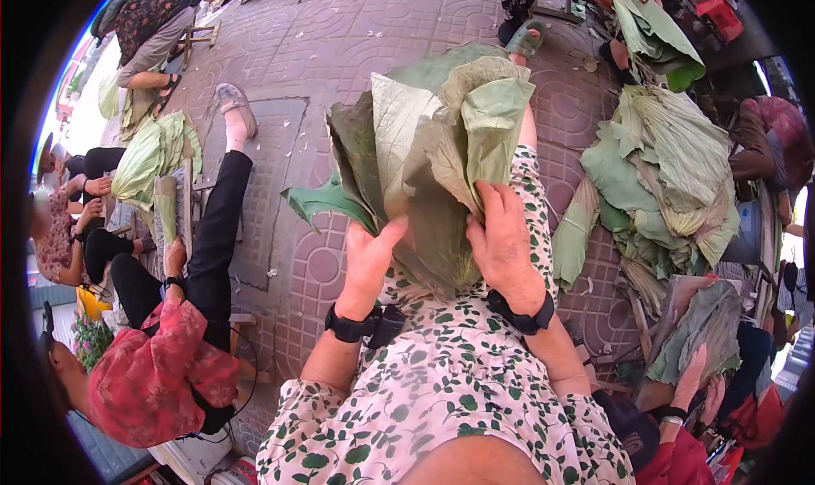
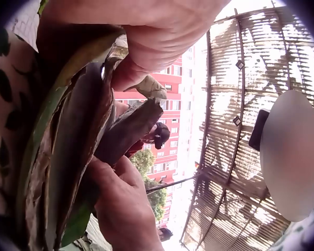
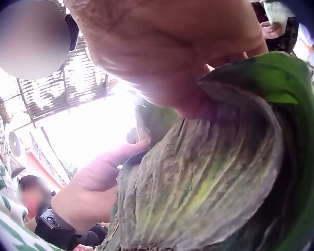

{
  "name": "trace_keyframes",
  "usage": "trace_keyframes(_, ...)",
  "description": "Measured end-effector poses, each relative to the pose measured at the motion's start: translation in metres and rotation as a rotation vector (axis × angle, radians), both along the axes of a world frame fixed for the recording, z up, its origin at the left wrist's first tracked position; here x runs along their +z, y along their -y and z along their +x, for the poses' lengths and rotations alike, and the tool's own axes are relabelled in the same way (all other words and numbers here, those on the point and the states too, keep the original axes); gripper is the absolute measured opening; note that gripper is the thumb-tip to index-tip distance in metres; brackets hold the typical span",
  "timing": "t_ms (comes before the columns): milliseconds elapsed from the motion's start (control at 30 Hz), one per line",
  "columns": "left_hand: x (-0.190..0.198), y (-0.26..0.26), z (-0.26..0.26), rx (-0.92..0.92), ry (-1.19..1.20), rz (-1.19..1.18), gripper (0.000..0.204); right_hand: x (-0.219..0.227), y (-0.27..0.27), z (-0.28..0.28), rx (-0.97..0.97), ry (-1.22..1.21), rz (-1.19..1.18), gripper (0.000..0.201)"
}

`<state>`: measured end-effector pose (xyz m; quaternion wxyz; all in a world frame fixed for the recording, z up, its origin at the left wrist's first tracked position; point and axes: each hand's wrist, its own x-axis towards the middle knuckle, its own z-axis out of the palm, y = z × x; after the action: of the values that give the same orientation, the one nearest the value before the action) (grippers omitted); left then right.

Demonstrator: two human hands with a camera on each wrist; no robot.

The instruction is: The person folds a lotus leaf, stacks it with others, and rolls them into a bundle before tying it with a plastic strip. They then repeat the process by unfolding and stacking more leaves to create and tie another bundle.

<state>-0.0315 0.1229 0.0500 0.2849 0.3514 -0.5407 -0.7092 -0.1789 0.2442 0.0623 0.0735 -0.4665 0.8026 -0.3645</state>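
So everything's on a big stretch of reddish-purple patterned pavement [image 1: 365, 31], and a brown slatted roof [image 2: 251, 157] shows overhead in the left wrist view. Off to the left there's a person in a red floral shirt and dark trousers [image 1: 161, 379], gripping pale green leaves. The camera wearer has on a white dress with a green leaf print [image 1: 450, 358]. Over on the right is a chunky heap of wrinkled pale-green dried leaves [image 1: 662, 171].

The main thing is a fanned bundle of broad olive and grey-green dried leaves [image 1: 429, 222], right over the wearer's lap, between the hands. Left hand [image 1: 371, 260] pinches its left side, thumb on the near face; right hand [image 1: 509, 243] grips the opposite edge. Both wrists have black straps [image 1: 528, 317].
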Motion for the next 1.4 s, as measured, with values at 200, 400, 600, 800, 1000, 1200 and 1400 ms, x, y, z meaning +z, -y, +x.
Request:
trace_keyframes(200, -0.010, 0.009, 0.003, 0.124, -0.138, 0.346, 0.028, -0.012, -0.006, -0.009, -0.003, 0.101, -0.097, 0.048)
trace_keyframes(400, -0.013, 0.010, 0.002, 0.163, -0.181, 0.411, 0.033, -0.029, -0.006, -0.012, -0.080, 0.339, -0.224, 0.042)
trace_keyframes(600, -0.024, 0.014, 0.011, 0.126, -0.208, 0.433, 0.036, -0.042, -0.005, -0.017, -0.157, 0.500, -0.378, 0.032)
trace_keyframes(800, -0.017, 0.012, 0.015, -0.091, -0.230, 0.284, 0.038, -0.048, -0.005, -0.022, -0.136, 0.418, -0.338, 0.030)
trace_keyframes(1000, -0.027, 0.013, 0.012, 0.074, -0.164, 0.327, 0.053, -0.046, -0.008, -0.025, -0.131, 0.475, -0.337, 0.034)
trace_keyframes(1200, -0.002, 0.014, 0.022, -0.272, -0.068, 0.084, 0.059, -0.038, -0.008, -0.023, -0.183, 0.577, -0.355, 0.029)
trace_keyframes(1400, -0.019, 0.006, 0.008, 0.031, -0.075, 0.253, 0.047, -0.033, -0.008, -0.022, -0.187, 0.614, -0.297, 0.031)
